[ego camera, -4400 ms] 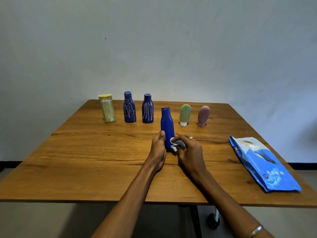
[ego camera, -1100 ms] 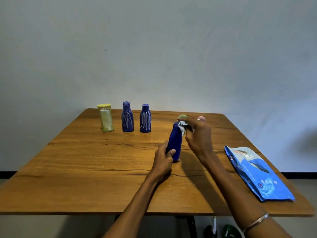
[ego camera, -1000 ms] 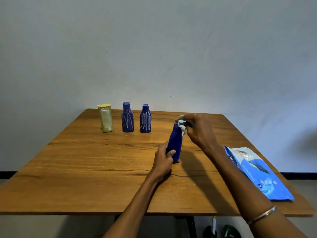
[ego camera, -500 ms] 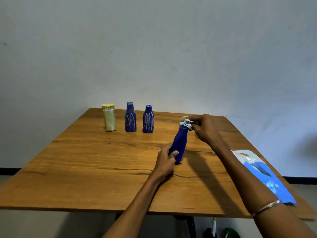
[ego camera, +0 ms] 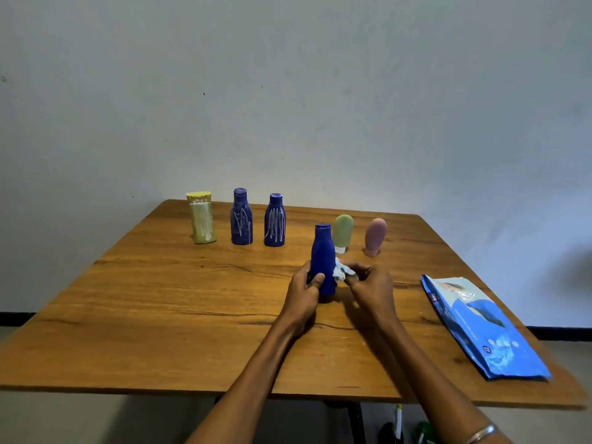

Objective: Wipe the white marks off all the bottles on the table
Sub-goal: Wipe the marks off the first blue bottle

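A plain blue bottle (ego camera: 323, 251) stands upright mid-table, and my left hand (ego camera: 303, 293) grips its lower part. My right hand (ego camera: 371, 288) pinches a crumpled white wipe (ego camera: 341, 271) against the bottle's right side. No white marks show on its visible face. At the back left stand a yellow-green bottle (ego camera: 201, 218) and two dark blue bottles (ego camera: 241, 216) (ego camera: 275, 220), all streaked with white lines. A green tube (ego camera: 342, 232) and a pink tube (ego camera: 374, 236) stand cap-down behind the held bottle.
A blue pack of wipes (ego camera: 480, 326) lies flat near the right edge of the wooden table (ego camera: 160, 315). A plain wall rises behind the table's far edge. Table legs and small objects show on the floor below the near edge.
My right hand with the wipe has come down from the bottle's cap to its lower right side. The bottle stands straighter now, with my left hand still around it.
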A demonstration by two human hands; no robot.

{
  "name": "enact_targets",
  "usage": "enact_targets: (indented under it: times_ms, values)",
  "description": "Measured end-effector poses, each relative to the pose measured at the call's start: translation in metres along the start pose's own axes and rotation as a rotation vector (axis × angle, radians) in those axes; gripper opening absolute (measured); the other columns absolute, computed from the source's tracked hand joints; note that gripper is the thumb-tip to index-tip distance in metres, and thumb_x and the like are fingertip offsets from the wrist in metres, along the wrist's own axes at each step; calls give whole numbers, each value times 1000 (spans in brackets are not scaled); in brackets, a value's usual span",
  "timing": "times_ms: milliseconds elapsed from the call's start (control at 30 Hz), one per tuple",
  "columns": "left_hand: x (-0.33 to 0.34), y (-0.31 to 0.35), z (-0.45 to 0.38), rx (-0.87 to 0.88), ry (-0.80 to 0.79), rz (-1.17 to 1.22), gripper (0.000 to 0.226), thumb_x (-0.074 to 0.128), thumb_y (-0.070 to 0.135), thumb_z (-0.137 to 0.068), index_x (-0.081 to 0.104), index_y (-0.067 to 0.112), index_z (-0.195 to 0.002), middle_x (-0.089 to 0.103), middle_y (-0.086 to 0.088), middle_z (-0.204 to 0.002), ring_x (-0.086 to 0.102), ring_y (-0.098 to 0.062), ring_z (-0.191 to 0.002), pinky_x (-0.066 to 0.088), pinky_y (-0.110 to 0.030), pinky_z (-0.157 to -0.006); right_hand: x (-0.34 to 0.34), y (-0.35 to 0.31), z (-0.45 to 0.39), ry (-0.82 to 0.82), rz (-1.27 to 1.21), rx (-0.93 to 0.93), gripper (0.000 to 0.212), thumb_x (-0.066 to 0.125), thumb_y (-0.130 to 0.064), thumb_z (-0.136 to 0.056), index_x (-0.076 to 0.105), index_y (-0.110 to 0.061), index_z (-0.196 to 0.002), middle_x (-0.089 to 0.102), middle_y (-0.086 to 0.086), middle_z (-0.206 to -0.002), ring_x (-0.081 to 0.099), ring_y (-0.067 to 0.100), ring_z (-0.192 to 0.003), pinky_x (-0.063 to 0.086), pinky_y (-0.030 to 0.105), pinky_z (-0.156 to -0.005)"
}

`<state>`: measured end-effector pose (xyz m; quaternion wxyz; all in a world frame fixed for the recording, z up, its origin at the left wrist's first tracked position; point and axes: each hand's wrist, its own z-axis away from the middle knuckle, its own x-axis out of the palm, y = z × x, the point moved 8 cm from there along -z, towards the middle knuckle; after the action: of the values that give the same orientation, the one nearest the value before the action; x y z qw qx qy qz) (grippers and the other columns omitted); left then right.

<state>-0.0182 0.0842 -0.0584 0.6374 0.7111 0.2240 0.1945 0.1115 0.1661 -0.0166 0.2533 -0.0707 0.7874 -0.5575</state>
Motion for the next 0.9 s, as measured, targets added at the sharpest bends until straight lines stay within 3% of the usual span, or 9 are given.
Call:
enact_targets:
  times_ms: [67, 167, 367, 600, 700, 767, 900]
  values:
    - [0, -1, -2, 2, 13, -33, 39, 49, 13, -105, 53, 23, -142, 66, 0, -131, 64, -16, -120, 52, -50, -105, 6, 17, 11, -12, -22, 53, 40, 70, 6, -86, 75, -26, -109, 77, -9, -98, 74, 5, -86, 60, 20, -68]
    - [-2, -3, -5, -2, 36, -18, 42, 48, 12, -106, 48, 21, -146, 64, -3, -134, 63, -17, -121, 51, -46, -106, 12, 27, 15, -32, 62, 27, 35, 70, 2, -88, 78, -25, -109, 78, -11, -100, 71, -2, -88, 57, 15, -69]
    - [-7, -1, -5, 36, 65, -1, 37, 47, 10, -106, 52, 15, -142, 67, -3, -127, 66, -12, -114, 55, -28, -93, 18, 35, 13, -67, -45, 113, 24, 73, 0, -88, 76, -20, -101, 78, -2, -90, 75, 8, -78, 58, 21, -61]
    - [-18, 6, -20, 46, 158, -46, 36, 56, 5, -101, 56, 9, -137, 68, -5, -127, 65, -9, -112, 56, -26, -91, 17, 52, 2, -137, -174, 205, 20, 77, -2, -87, 76, -15, -102, 79, 9, -95, 78, 20, -82, 57, 28, -62]
    - [-27, 6, -33, 45, 220, -78, 38, 61, 4, -98, 58, 6, -136, 68, -8, -128, 65, -17, -114, 57, -38, -98, 17, 54, -2, -133, -166, 207, 23, 76, -3, -88, 74, -16, -107, 79, 4, -98, 77, 13, -82, 58, 23, -60]
    - [-29, 5, -42, 36, 236, -85, 42, 62, 4, -98, 56, 6, -139, 66, -8, -132, 63, -19, -119, 55, -43, -101, 17, 55, -8, -139, -149, 201, 25, 77, -6, -88, 74, -18, -110, 78, 0, -101, 76, 10, -89, 62, 26, -70]
    - [-28, 7, -61, 44, 199, -178, 46, 59, 1, -98, 51, 7, -143, 60, 1, -130, 55, -12, -120, 48, -24, -93, 16, 59, -26, -95, -158, 206, 25, 78, -5, -87, 76, -17, -108, 79, 3, -99, 77, 12, -87, 63, 32, -74]
